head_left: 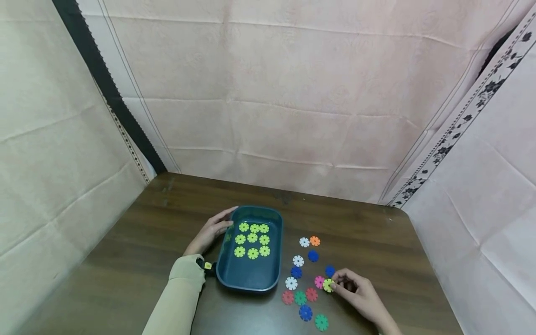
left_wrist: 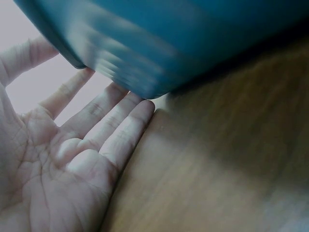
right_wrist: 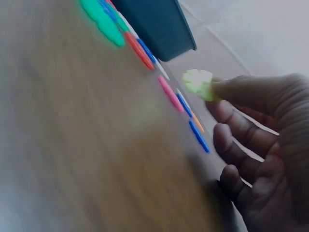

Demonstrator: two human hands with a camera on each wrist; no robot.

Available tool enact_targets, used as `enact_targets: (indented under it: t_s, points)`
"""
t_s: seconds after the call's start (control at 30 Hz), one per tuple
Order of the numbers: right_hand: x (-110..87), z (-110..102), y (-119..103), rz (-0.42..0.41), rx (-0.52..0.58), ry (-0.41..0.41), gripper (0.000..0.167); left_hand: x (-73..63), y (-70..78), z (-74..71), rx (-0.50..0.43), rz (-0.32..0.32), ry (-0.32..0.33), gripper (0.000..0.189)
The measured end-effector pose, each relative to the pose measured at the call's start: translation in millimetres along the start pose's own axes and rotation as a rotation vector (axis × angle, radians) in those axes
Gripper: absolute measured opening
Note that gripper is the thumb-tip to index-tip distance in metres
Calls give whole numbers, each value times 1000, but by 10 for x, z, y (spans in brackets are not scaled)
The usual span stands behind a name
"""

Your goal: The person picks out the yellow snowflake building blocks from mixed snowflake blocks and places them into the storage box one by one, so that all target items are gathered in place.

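A dark teal tray (head_left: 259,279) stands on the table, with several yellow-green notched discs (head_left: 252,237) laid in rows inside it. Straight fingers of my left hand (head_left: 212,229) touch the tray's left side near its far corner; the left wrist view shows the open palm (left_wrist: 53,159) beside the tray's wall (left_wrist: 145,43). To the right of the tray, my right hand (head_left: 356,293) pinches a yellow-green notched disc (right_wrist: 197,80) between thumb and forefinger. The right wrist view shows this disc held up off the table, and a pink disc (head_left: 319,282) lies close by.
Loose notched discs lie between the tray and my right hand: white (head_left: 298,260), orange (head_left: 315,241), blue (head_left: 305,312), red (head_left: 311,294) and green (head_left: 321,322). The brown wooden table (head_left: 125,260) ends at a pale cloth (head_left: 293,116) behind, with more cloth at both sides.
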State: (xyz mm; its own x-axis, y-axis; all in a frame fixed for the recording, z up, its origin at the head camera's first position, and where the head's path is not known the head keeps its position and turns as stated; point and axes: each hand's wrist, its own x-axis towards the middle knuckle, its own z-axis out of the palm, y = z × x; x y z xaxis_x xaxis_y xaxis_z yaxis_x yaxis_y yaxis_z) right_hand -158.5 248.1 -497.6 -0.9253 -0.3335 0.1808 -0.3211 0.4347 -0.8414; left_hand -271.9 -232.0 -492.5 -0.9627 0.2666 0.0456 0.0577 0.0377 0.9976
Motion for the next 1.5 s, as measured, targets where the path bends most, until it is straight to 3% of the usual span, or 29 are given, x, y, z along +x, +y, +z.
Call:
enact_targets:
  t_s: [0.4,0.9,1.07,1.27,1.5]
  points:
    - [308,109,-209,-225,-2,-26,16,-42,-33,1,2,54,-14,49]
    - [869,322,-671,-362,-7,-205,8,-24,-34,-19,-5,108,-74,53]
    - [1100,523,-871,-421,-4,-300,6,-25,-37,-26,-9,106,-81,53]
    - [1416,864,-1045,-526,-93,-451,6,-22,-17,-33,-11,107,-72,53]
    - [1652,1152,-1131,-459,-281,-639,5,-29,-14,-28,-13,88,-76,53]
